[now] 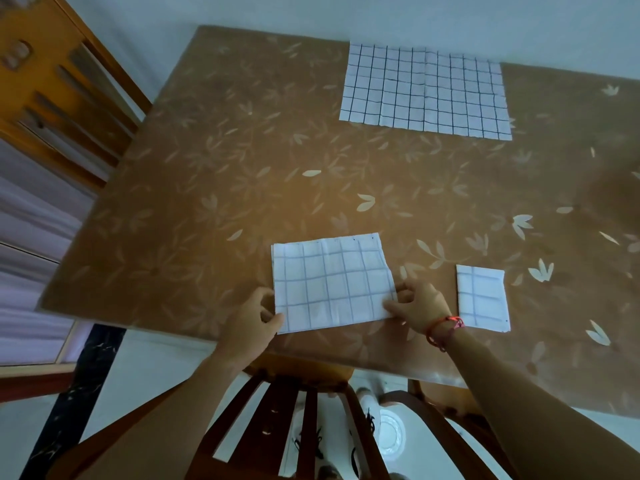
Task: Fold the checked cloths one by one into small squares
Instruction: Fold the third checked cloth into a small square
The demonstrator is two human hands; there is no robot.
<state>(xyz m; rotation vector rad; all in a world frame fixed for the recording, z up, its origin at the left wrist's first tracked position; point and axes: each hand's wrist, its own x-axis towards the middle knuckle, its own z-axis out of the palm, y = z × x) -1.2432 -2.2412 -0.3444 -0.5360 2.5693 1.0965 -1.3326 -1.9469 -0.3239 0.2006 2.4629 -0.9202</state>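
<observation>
I see half-folded cloth [332, 282] lower centre on desk [242, 168], left hand [251, 315] fingers pinching its left corner, right hand [417, 306] fingers its right edge; folded square [482, 297] lower right, flat cloth [424, 90] upper right.

White dark-checked cloths [424, 90] on brown leaf-patterned tablecloth [225, 161]; red wrist string [446, 327]

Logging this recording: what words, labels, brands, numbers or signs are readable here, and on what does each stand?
None can be read in this view.
Half-folded cloth, pinched by the left hand and right hand: grid lines only.
Folded square: grid lines only.
Flat cloth: grid lines only.
Table cover: leaf print, no lettering.
Red wrist string: no tag or text.
</observation>
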